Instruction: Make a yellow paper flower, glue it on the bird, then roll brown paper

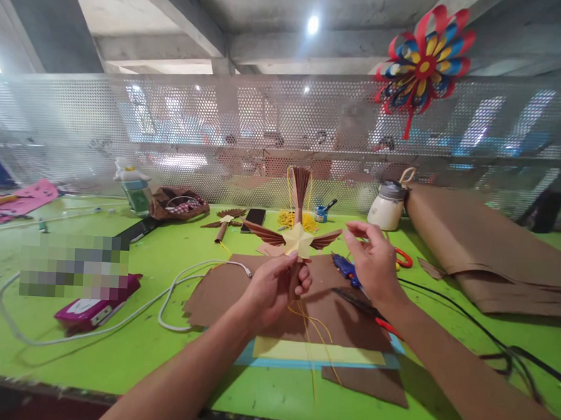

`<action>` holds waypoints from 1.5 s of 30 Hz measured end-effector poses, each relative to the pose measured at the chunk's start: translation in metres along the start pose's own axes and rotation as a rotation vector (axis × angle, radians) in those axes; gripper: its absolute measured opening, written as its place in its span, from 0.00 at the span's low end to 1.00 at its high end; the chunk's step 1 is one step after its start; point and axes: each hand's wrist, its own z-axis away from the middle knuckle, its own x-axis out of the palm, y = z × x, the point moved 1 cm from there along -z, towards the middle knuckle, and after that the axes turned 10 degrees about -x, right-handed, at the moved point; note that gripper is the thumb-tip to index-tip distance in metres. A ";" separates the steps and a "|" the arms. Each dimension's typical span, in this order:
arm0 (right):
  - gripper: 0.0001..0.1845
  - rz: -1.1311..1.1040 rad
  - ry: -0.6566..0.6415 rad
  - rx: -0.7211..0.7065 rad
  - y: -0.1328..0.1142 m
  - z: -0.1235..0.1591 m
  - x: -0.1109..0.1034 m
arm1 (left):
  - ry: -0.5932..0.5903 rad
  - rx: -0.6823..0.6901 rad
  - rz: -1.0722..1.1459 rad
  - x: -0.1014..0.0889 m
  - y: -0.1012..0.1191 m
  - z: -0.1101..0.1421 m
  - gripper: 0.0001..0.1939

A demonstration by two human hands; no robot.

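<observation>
My left hand (276, 288) is closed around the lower stem of a brown paper craft. That paper craft (299, 239) stands upright, with a pale yellow star at its centre, a pleated wing on each side and a pleated fan on top. Yellow strings (309, 327) hang below it. My right hand (374, 259) is raised just beside the right wing tip, fingers loosely bent and apart, with nothing visible in it. Below the right hand lie a blue glue gun (346, 268) and scissors with red handles (387, 328). Brown paper sheets (243, 296) lie beneath both hands.
On the green table (150, 360) are a similar paper craft (226, 221), a phone (254, 220), yellow string (303, 220), a purple power strip (99, 301) and a white cable (163, 298). A bottle (386, 206) and folded brown paper (486, 239) stand right. A perforated metal screen (247, 120) rises behind.
</observation>
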 end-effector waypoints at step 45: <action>0.12 -0.303 -0.654 0.269 -0.046 0.064 0.038 | 0.065 0.186 -0.065 -0.010 0.016 -0.001 0.11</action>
